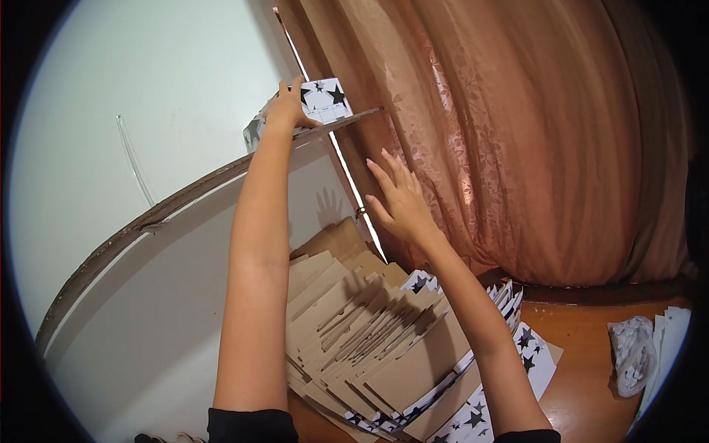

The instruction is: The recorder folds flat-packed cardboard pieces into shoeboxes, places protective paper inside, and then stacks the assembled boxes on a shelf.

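Observation:
My left hand [288, 108] reaches up to a narrow shelf and grips a white cardboard box [330, 102] printed with black stars. Its fingers lie over the box's top while the thumb sits low on the front. Another star-printed white surface [252, 131] shows left of the wrist; whether it belongs to the same box I cannot tell. Lower and to the right, my right hand [401, 198] is raised in the air with its fingers spread, holding nothing. Beneath it leans a thick stack of flat brown cardboard blanks [384, 332], some with star-printed white outer faces.
The wall shelf [188, 179] curves across the left, with a pale wall above it. A brown curtain [546, 140] hangs along the right. On the wooden table [576, 347] lie a clear plastic bag [633, 354] and white sheets [668, 347] at the right.

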The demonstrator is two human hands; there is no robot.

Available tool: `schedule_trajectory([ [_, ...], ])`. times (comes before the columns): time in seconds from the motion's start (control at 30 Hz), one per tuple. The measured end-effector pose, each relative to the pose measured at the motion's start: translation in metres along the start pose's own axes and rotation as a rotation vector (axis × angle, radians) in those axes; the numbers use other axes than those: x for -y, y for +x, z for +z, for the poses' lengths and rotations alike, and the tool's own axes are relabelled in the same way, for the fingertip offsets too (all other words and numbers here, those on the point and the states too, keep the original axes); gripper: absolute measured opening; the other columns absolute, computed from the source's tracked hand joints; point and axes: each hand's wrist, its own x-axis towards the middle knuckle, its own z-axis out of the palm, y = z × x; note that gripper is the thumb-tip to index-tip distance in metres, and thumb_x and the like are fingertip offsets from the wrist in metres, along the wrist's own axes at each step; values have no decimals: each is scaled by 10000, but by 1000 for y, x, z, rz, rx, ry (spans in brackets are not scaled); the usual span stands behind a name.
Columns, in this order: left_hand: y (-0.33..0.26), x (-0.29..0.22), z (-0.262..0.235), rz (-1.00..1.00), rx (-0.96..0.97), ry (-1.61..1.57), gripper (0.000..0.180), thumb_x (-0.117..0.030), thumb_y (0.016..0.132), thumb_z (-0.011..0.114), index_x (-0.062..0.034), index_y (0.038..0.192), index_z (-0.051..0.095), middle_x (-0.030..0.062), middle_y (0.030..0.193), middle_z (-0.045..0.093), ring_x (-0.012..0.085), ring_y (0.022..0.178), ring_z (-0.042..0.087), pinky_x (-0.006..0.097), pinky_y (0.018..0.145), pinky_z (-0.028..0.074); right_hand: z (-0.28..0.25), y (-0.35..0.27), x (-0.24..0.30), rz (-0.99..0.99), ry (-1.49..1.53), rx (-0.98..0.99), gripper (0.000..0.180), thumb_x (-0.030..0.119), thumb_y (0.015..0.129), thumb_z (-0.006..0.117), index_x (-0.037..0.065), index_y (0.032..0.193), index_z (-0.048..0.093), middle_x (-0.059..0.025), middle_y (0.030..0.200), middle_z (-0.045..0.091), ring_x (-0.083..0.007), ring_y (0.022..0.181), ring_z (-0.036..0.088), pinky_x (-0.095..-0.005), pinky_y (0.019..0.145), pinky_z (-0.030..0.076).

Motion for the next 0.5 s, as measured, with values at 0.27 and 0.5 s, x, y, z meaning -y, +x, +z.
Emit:
schedule_trajectory([
  [0.27,6,-15,8,34,-5,171,1150,-317,433,893,-184,1403,289,278,1280,349,400,1046,553,398,897,475,-5,-11,-8,-21,1,19,585,270,837,552,188,1372,330,-127,1448,209,-383,1314,227,-558,1026,237],
  [0.5,15,-22,15,-122,-14,273,1112,-287,513,873,-160,1421,244,214,1304,323,348,1051,562,379,876,473,-19,-19,-11,-33,-23,8,583,265,835,551,173,1369,333,-126,1444,217,-387,1307,238,-559,1020,251],
])
